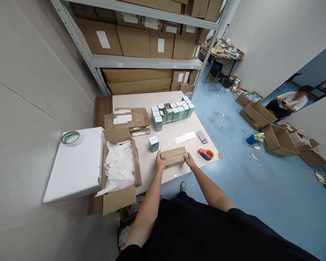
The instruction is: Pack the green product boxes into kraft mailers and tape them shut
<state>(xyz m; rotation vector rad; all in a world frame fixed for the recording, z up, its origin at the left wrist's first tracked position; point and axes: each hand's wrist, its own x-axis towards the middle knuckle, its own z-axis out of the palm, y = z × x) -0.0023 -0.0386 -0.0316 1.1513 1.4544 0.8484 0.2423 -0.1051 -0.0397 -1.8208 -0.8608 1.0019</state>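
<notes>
A small brown cardboard box (174,156) lies at the front of the table, its top flaps folded together along a middle seam. My left hand (160,162) grips its left end and my right hand (189,160) grips the right end. Just behind the box stands a single green and white carton (153,144). To the right lies a red and blue tape dispenser (205,154) with a yellow roll. White paper strips (185,137) and a small purple item, blurred out, lie beyond the box.
Several green and white cartons (176,113) stand in rows at the back. Flattened cardboard (132,120) lies left of them. An open carton (137,170) of white paper and a white foam box (73,170) bearing a tape roll (70,137) flank the table. Another person (290,103) sits far right.
</notes>
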